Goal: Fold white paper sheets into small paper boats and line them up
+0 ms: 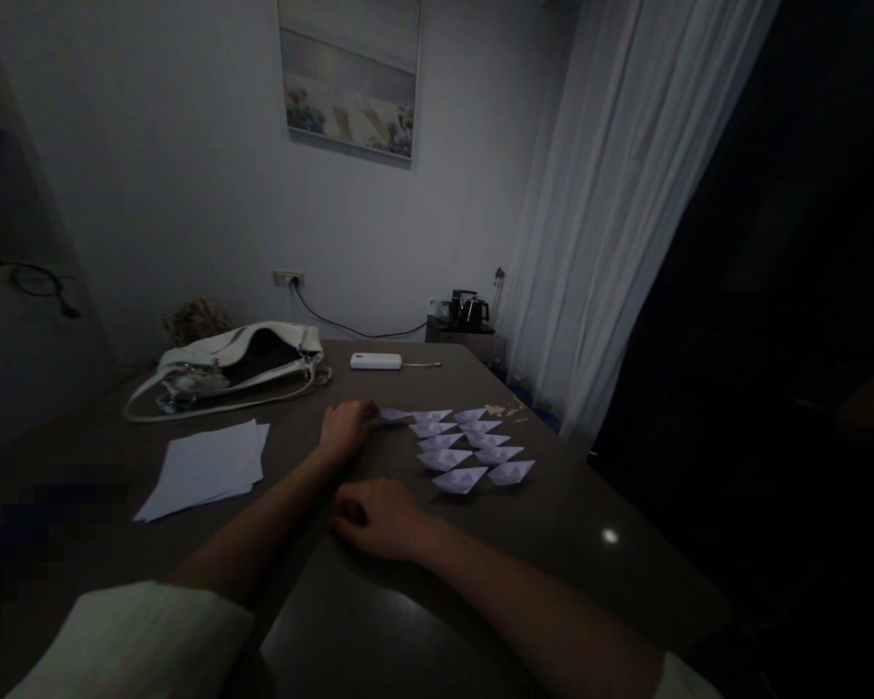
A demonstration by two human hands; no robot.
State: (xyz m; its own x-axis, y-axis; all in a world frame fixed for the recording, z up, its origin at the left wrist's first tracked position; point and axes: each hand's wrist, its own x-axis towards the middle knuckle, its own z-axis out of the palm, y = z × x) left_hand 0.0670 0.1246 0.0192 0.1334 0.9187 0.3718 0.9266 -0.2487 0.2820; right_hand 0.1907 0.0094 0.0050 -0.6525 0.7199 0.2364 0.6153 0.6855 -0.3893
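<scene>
My left hand (347, 428) reaches over the table, its fingertips closed on the near end of a white folded paper boat (394, 415). That boat lies at the far left of two rows of white paper boats (460, 480). Closer to me, my right hand (380, 518) rests on the table with its fingers curled in, thumb and forefinger forming a loop. Nothing shows inside this loop. Left of my left forearm lies a loose stack of white paper sheets (208, 469).
A white handbag (284, 338) with its strap sits at the back left of the dark table (554, 553). Behind the boats are a white power bank (376, 361) with a short cable and small scraps (502, 410). A black kettle (473, 311) stands beyond the table.
</scene>
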